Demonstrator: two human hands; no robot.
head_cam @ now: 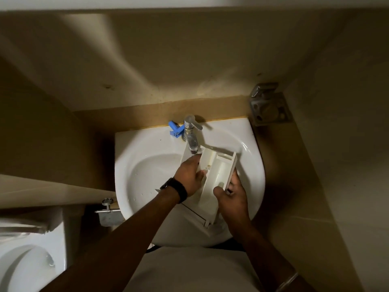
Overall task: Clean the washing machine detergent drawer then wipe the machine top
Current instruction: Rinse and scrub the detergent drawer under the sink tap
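In the head view, a white ceramic wash basin [147, 171] with a rounded front sits in a corner of tan walls [147, 66]. Over its bowl the person holds a white plastic detergent drawer [212, 165], a long tray divided into compartments; they look bare apart from small holes near a divider, and whether water lies in them cannot be told. The drawer tilts, its far end under the spout of a chrome metal tap [191, 133] at the basin's back rim. No stream of water is clear to see.

The left hand [190, 175], with a black wristband [176, 189] on its wrist, curls its fingers over the drawer's left wall and into the tray, its grip closed on the drawer. The right hand [232, 194] clasps the drawer's right wall near its front panel, thumb inside and fingers outside, also gripping it.

A small blue plastic piece [175, 129] lies on the basin's rim just left of the tap. A square metal bracket [268, 104] is fixed in the wall corner to the right. At lower left a white toilet [27, 266] shows, with a chrome valve [107, 205] beside the basin. The room is dim.
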